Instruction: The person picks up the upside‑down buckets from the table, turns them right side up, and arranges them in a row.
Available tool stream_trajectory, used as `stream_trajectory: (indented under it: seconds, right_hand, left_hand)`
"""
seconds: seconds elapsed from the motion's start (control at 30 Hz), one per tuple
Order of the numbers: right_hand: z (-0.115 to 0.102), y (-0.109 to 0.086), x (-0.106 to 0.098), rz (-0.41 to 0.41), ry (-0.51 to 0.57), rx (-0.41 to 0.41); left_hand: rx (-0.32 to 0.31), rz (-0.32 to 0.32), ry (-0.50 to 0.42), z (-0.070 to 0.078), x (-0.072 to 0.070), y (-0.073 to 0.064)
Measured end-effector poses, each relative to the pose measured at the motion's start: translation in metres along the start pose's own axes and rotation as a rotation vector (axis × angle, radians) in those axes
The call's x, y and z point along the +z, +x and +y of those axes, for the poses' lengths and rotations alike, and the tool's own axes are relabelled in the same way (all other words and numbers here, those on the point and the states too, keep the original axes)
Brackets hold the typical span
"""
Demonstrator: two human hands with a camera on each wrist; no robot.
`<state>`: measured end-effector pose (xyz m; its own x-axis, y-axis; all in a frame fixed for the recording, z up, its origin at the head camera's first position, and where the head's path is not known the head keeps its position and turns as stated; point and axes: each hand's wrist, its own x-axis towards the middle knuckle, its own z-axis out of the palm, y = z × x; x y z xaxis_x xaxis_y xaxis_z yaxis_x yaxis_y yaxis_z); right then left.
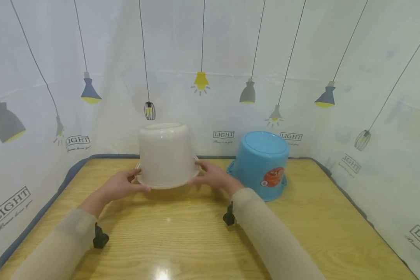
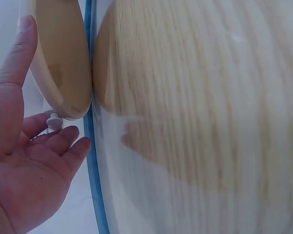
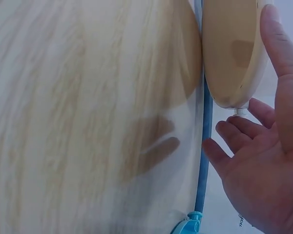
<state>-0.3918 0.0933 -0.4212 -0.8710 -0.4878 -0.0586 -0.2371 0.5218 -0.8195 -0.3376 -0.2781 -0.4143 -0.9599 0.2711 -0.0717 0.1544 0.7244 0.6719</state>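
Note:
A white plastic bucket (image 1: 167, 155), bottom up, is between both hands toward the far side of the table. My left hand (image 1: 120, 184) grips its rim on the left, the thumb along the rim and the fingers by a small side lug (image 2: 54, 122). On the opposite side my right hand (image 1: 215, 177) holds the rim in the same way. Both wrist views look into the bucket's hollow (image 2: 63, 48), which appears lifted off the wood. Just right of the right hand, a blue bucket (image 1: 257, 159) stands upside down, with a red label (image 1: 273, 177) on its wall.
The light wooden table (image 1: 168, 241) has a dark blue border along its edges. White sheeting (image 1: 182, 35) printed with hanging lamps surrounds it at the back and sides. Part of the blue bucket's handle fitting (image 3: 189, 224) enters the right wrist view at the bottom.

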Motion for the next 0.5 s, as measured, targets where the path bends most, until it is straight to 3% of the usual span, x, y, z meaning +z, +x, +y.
stream_trajectory:
  seconds: [0.2,0.5]
  right_hand:
    - [-0.0007,-0.0005,-0.0032,0.023,0.021,0.023]
    - [0.0007,0.0006,-0.0044,0.057,0.111,-0.009]
  left_hand:
    - [-0.021,0.021,0.000,0.0027,-0.0009,0.0002]
    - [-0.045,0.060,-0.020,0.0050,-0.0017,-0.0015]
